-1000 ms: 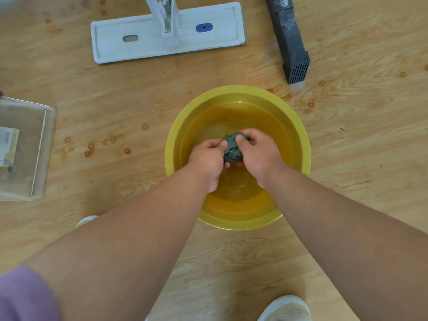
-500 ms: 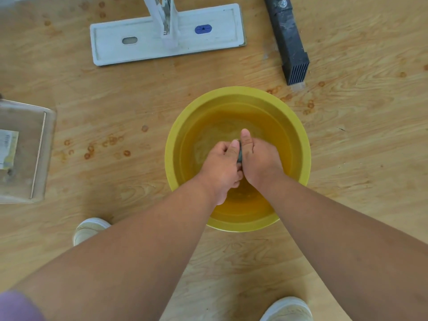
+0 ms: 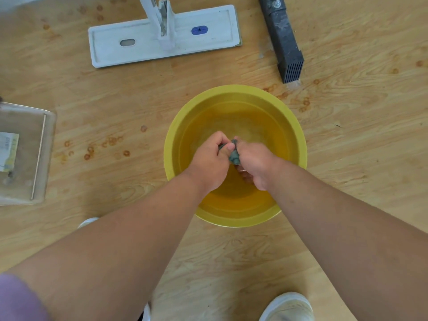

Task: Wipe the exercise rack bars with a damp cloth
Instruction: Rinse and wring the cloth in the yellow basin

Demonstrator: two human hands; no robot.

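STEP: wringing judged in progress | CLOTH: grey cloth is bunched over yellow basin | GRIP: clenched by left hand and right hand | NEXT: carrying to rack foot is judged required.

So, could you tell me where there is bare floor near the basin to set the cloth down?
Bare floor lies right of the yellow basin, below the black bar, and between basin and clear tray. It is tighter between the mop head and basin.
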